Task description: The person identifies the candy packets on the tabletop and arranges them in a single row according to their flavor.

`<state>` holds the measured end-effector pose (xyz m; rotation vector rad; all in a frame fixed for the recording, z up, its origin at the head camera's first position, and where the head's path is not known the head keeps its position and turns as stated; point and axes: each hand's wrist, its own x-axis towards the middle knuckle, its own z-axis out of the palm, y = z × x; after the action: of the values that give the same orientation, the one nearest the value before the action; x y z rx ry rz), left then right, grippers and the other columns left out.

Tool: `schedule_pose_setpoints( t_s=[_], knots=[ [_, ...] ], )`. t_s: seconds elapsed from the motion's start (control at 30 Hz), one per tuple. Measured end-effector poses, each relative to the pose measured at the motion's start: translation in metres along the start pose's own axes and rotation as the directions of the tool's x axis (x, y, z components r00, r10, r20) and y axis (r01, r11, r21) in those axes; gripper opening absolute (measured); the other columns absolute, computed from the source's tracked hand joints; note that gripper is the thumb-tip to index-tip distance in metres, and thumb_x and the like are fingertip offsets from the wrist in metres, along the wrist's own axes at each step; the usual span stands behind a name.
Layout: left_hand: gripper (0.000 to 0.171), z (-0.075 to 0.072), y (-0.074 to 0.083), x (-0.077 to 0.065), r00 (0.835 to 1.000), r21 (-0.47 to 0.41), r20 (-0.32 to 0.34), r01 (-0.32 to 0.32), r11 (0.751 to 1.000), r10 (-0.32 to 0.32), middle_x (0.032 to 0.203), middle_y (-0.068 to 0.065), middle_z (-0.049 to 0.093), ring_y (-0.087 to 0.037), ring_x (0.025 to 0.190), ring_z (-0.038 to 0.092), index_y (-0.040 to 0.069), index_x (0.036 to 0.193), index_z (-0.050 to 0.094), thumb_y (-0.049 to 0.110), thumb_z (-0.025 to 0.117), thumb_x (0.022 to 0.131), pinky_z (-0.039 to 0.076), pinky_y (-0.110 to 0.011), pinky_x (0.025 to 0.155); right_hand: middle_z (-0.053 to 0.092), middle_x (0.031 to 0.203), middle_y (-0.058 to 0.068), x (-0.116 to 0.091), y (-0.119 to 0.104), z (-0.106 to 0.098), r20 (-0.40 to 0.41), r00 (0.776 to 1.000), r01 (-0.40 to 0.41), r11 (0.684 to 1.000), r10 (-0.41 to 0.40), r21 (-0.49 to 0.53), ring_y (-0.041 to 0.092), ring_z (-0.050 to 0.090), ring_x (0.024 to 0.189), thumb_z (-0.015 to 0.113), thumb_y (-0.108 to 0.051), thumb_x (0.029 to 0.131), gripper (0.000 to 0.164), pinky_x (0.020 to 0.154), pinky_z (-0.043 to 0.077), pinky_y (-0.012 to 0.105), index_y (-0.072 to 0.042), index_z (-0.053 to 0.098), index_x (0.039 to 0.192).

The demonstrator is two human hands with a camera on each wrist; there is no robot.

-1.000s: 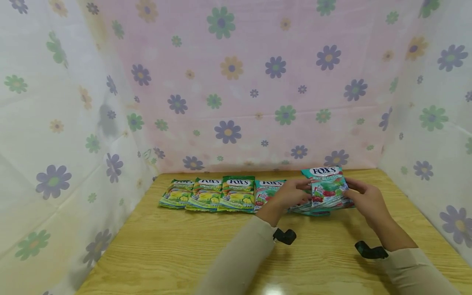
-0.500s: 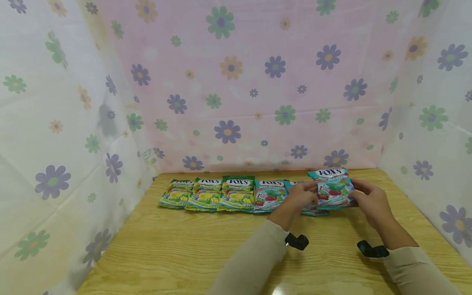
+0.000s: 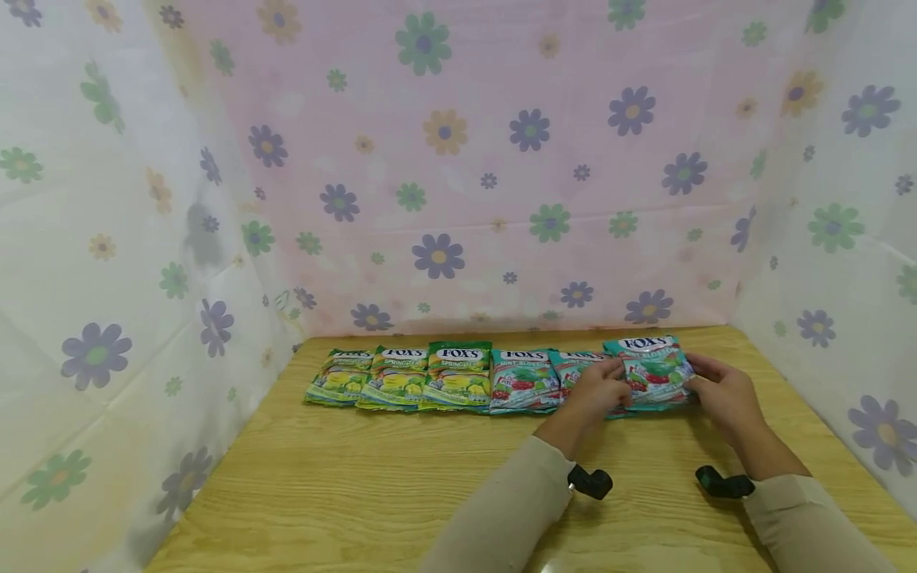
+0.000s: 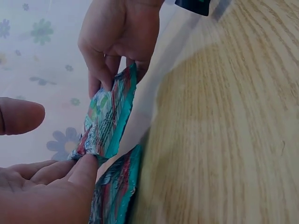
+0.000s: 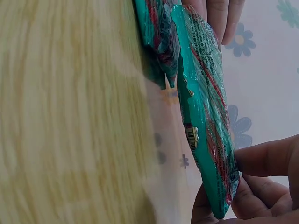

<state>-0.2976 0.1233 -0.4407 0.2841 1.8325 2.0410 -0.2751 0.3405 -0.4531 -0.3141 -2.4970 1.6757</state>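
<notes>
In the head view, a teal FOX'S Mint Blossom candy bag (image 3: 653, 372) is at the right end of a row of bags. My right hand (image 3: 727, 398) pinches its right edge, thumb in front and fingers behind, as the right wrist view shows. At the bag's left edge, my left hand (image 3: 596, 390) touches it with extended fingers (image 4: 77, 179), while the thumb stands apart. Partly behind the left hand lies another teal candy bag (image 3: 567, 368). In the left wrist view, the held candy bag (image 4: 110, 116) is tilted, above the level of its neighbour.
Leftward lie one more teal candy bag (image 3: 523, 382) and three green-yellow Spring Tea bags, the nearest being this green bag (image 3: 458, 378). They sit near the back of the wooden table (image 3: 344, 485). Flower-patterned cloth (image 3: 473, 207) encloses the back and sides.
The held candy bag has moved right and been lowered toward the table. My left hand has shifted right, uncovering the teal bag to its left. The right hand keeps its pinch.
</notes>
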Motion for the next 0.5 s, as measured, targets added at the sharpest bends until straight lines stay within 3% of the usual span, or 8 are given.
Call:
schedule_pose_setpoints(
  t_s=[0.07, 0.13, 0.2, 0.23, 0.3, 0.37, 0.5],
  knots=[
    [0.075, 0.0015, -0.0017, -0.0001, 1.0, 0.004, -0.007, 0.0, 1.0, 0.0, 0.158, -0.006, 0.05, -0.019, 0.116, 0.063, 0.01, 0.156, 0.046, -0.009, 0.065, 0.086, 0.038, -0.041, 0.065, 0.038, 0.16, 0.029, 0.0008, 0.0019, 0.0, 0.004, 1.0, 0.013, 1.0, -0.013, -0.002, 0.044, 0.042, 0.143, 0.051, -0.013, 0.107, 0.057, 0.073, 0.05, 0.005, -0.001, 0.035, 0.16],
    [0.075, 0.0028, -0.0029, 0.0001, 1.0, 0.006, -0.008, 0.004, 1.0, -0.004, 0.158, -0.006, 0.05, -0.017, 0.089, 0.059, 0.011, 0.156, 0.047, -0.008, 0.065, 0.086, 0.038, -0.041, 0.065, 0.038, 0.16, 0.029, 0.0011, 0.0038, -0.0002, 0.013, 1.0, 0.019, 1.0, -0.019, -0.002, 0.043, 0.043, 0.142, 0.05, -0.011, 0.106, 0.057, 0.075, 0.051, 0.006, -0.001, 0.034, 0.16],
    [0.076, 0.0037, -0.0033, -0.0005, 1.0, 0.024, -0.004, 0.009, 1.0, -0.009, 0.159, -0.004, 0.05, -0.017, 0.083, 0.055, 0.013, 0.157, 0.047, -0.007, 0.066, 0.085, 0.038, -0.041, 0.066, 0.037, 0.16, 0.03, 0.0015, 0.0056, -0.0005, 0.019, 1.0, 0.015, 1.0, -0.015, 0.0, 0.043, 0.043, 0.142, 0.05, -0.01, 0.106, 0.057, 0.075, 0.052, 0.007, -0.001, 0.034, 0.161],
    [0.077, 0.0041, -0.0037, -0.0006, 1.0, 0.028, 0.001, 0.01, 1.0, -0.01, 0.159, -0.004, 0.049, -0.018, 0.084, 0.056, 0.014, 0.157, 0.046, -0.006, 0.067, 0.085, 0.038, -0.041, 0.067, 0.036, 0.161, 0.03, 0.0019, 0.0065, -0.0007, 0.025, 1.0, 0.008, 1.0, -0.008, 0.005, 0.044, 0.042, 0.143, 0.049, -0.009, 0.106, 0.058, 0.075, 0.052, 0.007, -0.001, 0.033, 0.161],
    [0.078, 0.005, -0.0041, -0.0009, 1.0, 0.039, 0.002, 0.014, 0.999, -0.014, 0.16, -0.004, 0.048, -0.02, 0.112, 0.064, 0.015, 0.157, 0.047, -0.005, 0.068, 0.084, 0.041, -0.041, 0.071, 0.034, 0.162, 0.029, 0.0028, 0.0082, -0.0011, 0.032, 0.999, -0.016, 1.0, 0.015, 0.015, 0.045, 0.039, 0.145, 0.049, -0.009, 0.106, 0.059, 0.074, 0.051, 0.007, -0.002, 0.031, 0.162],
    [0.078, 0.0058, -0.0042, -0.0018, 1.0, 0.057, 0.002, 0.016, 0.998, -0.017, 0.16, -0.004, 0.048, -0.025, 0.139, 0.054, 0.014, 0.157, 0.047, -0.003, 0.069, 0.084, 0.043, -0.041, 0.074, 0.033, 0.164, 0.028, 0.0036, 0.0094, -0.0018, 0.034, 0.998, -0.045, 0.999, 0.044, 0.019, 0.045, 0.037, 0.147, 0.048, -0.009, 0.106, 0.059, 0.072, 0.049, 0.005, -0.003, 0.03, 0.162],
    [0.076, 0.0082, -0.0044, -0.0028, 1.0, 0.073, 0.002, 0.011, 0.997, -0.011, 0.161, -0.006, 0.047, -0.031, 0.149, 0.044, 0.011, 0.157, 0.046, -0.002, 0.068, 0.086, 0.043, -0.043, 0.078, 0.032, 0.164, 0.027, 0.0042, 0.0103, -0.0029, 0.033, 0.996, -0.08, 0.997, 0.08, 0.008, 0.045, 0.036, 0.148, 0.047, -0.01, 0.106, 0.06, 0.071, 0.047, 0.006, -0.003, 0.03, 0.163]
  ],
)
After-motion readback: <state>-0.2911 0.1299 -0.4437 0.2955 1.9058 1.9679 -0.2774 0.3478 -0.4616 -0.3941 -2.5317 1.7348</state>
